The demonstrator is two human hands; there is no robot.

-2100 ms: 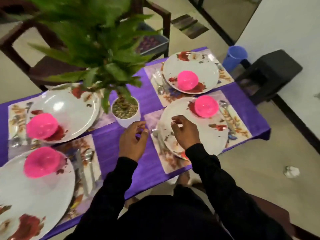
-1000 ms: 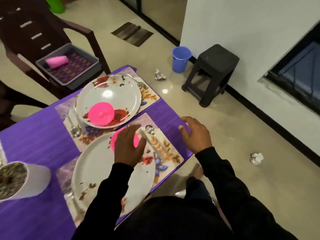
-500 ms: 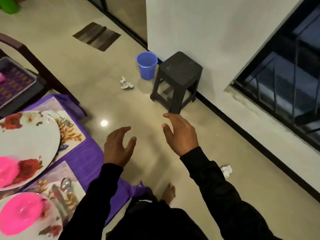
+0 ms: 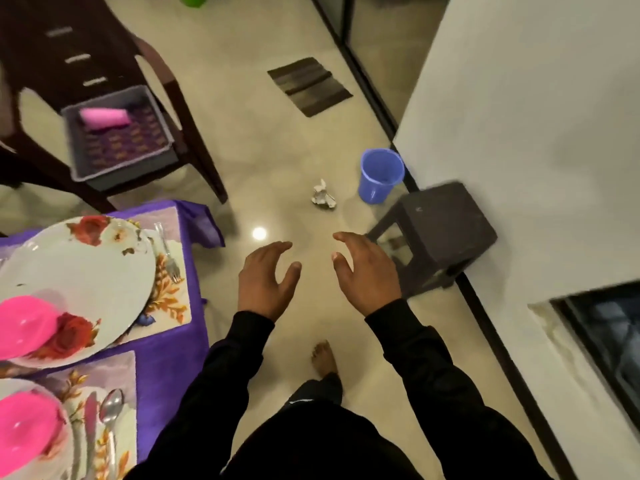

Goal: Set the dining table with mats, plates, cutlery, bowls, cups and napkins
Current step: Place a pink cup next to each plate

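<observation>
On the purple table (image 4: 166, 382) at our left, two floral plates (image 4: 86, 271) sit on mats (image 4: 169, 306), each carrying a pink bowl (image 4: 24, 323), with a fork (image 4: 168, 251) beside the far plate and a spoon (image 4: 110, 408) and knife (image 4: 90, 424) beside the near one. Our left hand (image 4: 265, 282) and right hand (image 4: 367, 271) hover over the floor beside the table corner, fingers spread and loosely bent, holding nothing. Beyond, a pink cup (image 4: 104, 118) lies in a grey tray (image 4: 117, 136) on a chair (image 4: 69, 46), and a blue bucket (image 4: 381, 174), crumpled paper (image 4: 322, 197) and dark stool (image 4: 440, 233) stand by the wall.
</observation>
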